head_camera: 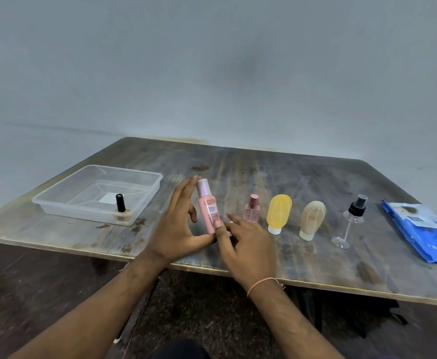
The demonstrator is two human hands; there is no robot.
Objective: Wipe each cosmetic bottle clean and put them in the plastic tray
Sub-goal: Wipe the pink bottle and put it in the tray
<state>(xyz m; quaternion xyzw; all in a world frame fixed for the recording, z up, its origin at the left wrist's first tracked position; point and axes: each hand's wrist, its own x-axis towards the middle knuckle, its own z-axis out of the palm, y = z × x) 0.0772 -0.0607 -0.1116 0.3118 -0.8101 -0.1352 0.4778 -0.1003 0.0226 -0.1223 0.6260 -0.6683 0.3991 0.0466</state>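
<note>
A tall pink bottle (208, 206) stands tilted at the middle of the table, between both hands. My left hand (178, 224) holds it lengthwise, with straight fingers up beside its cap and the thumb under its base. My right hand (245, 242) has its thumb pressed on the lower front of the bottle, and its fingers are spread and relaxed. To the left lies the clear plastic tray (56, 206), with a small black bottle (120, 202) upright in its near right corner.
A row lies right of the hands: a small pink perfume bottle (251, 211), a yellow tube (279, 213), a beige tube (312, 220) and a clear spray bottle with a black pump (352, 218). A blue wipes pack (419, 229) lies at the far right. The table's front edge is near my wrists.
</note>
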